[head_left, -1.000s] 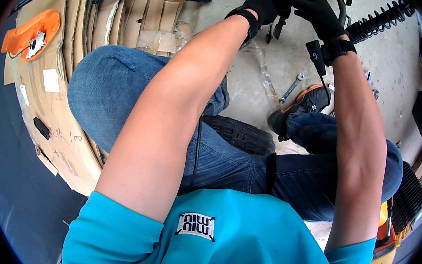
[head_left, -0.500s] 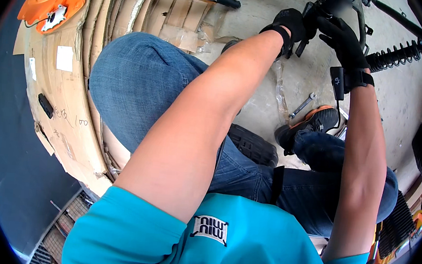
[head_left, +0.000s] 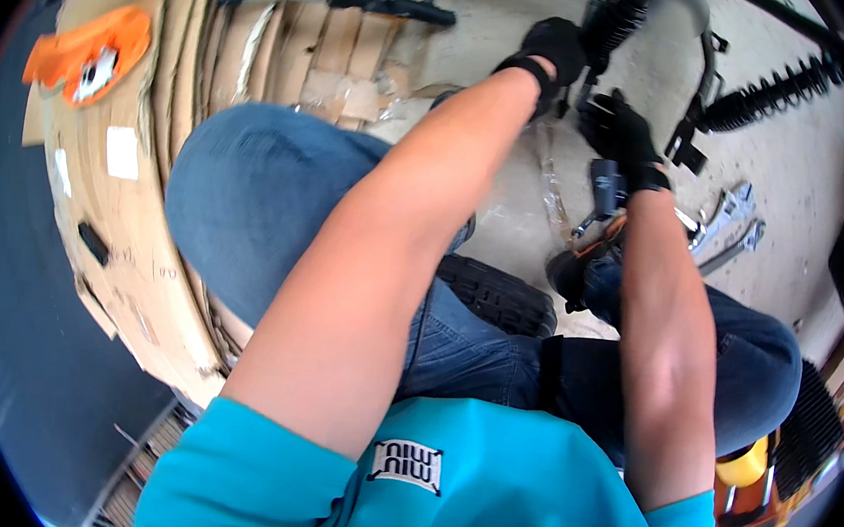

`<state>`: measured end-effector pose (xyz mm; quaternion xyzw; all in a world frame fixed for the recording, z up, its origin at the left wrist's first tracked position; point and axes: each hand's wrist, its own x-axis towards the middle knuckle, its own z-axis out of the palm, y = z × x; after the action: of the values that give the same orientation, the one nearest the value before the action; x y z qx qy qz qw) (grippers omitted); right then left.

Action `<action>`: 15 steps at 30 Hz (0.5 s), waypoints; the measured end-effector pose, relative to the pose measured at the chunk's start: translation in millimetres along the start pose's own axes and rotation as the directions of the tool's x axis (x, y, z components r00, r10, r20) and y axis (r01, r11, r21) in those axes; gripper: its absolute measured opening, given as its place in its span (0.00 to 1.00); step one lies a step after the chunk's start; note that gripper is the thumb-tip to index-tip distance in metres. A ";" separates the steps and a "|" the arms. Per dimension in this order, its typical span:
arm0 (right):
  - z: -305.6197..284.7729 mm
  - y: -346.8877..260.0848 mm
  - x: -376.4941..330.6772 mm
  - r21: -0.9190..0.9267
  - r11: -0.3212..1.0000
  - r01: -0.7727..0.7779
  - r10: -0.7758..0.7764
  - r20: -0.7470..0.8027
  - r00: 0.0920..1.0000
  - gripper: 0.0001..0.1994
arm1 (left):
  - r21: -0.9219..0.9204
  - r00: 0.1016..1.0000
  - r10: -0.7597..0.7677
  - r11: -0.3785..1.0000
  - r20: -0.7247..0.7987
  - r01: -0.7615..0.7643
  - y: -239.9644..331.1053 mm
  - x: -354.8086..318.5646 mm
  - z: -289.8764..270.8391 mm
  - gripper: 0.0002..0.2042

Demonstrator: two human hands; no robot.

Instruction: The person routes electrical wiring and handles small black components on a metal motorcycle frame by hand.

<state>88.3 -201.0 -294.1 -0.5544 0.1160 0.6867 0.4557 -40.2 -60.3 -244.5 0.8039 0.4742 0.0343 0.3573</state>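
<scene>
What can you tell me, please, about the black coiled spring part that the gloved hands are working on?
The black coiled spring part looks like a metal shock absorber with tight dark coils. It stands tilted near the top of the view above the pale concrete floor. The black-gloved left hand grips beside its lower end, and the black-gloved right hand sits just below it. Its upper end runs out of view. A second, similar black spring lies to the right.

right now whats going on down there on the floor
A person in a teal shirt and jeans sits on the concrete floor, both hands in black gloves. The left hand grips a black coiled shock absorber, and the right hand works just below it, on what cannot be made out. Wrenches lie to the right, flattened cardboard to the left.
</scene>
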 end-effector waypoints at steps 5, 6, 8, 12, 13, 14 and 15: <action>0.8 35.2 8.3 -0.870 0.022 0.493 -0.640 0.367 0.675 0.31 | -0.011 0.986 0.166 0.986 -0.002 -0.166 -9.0 2.7 -1.1 0.17; 7.8 32.9 5.7 -0.884 0.061 0.463 -0.638 0.322 0.699 0.32 | 0.008 0.979 0.201 0.980 -0.009 -0.201 -12.9 5.7 1.8 0.17; 14.5 36.0 2.3 -0.795 0.188 0.576 -0.692 0.309 0.653 0.29 | -0.171 0.994 0.105 0.980 0.019 -0.100 -16.5 5.0 3.8 0.15; 23.5 35.3 8.4 -0.848 0.121 0.516 -0.713 0.287 0.639 0.20 | -0.195 0.993 0.070 0.980 0.096 -0.050 -17.4 6.4 3.2 0.12; 30.1 32.8 2.0 -0.710 0.446 0.545 -0.671 0.138 0.729 0.17 | -0.210 0.992 0.079 0.976 0.097 -0.058 -20.3 5.0 2.0 0.11; 37.6 30.5 -4.1 -0.478 0.711 0.516 -0.576 0.025 0.817 0.17 | -0.220 0.992 0.076 0.974 0.105 -0.052 -22.7 5.6 1.2 0.10; 42.6 30.7 -7.0 -0.182 0.889 0.421 -0.433 -0.033 0.901 0.18 | -0.225 0.991 0.065 0.974 0.117 -0.037 -21.7 4.4 -1.0 0.10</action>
<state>37.0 -193.3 -283.4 -0.6279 -0.0514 0.5563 0.5419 -54.3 -49.9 -258.2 0.7715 0.4236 0.0466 0.4724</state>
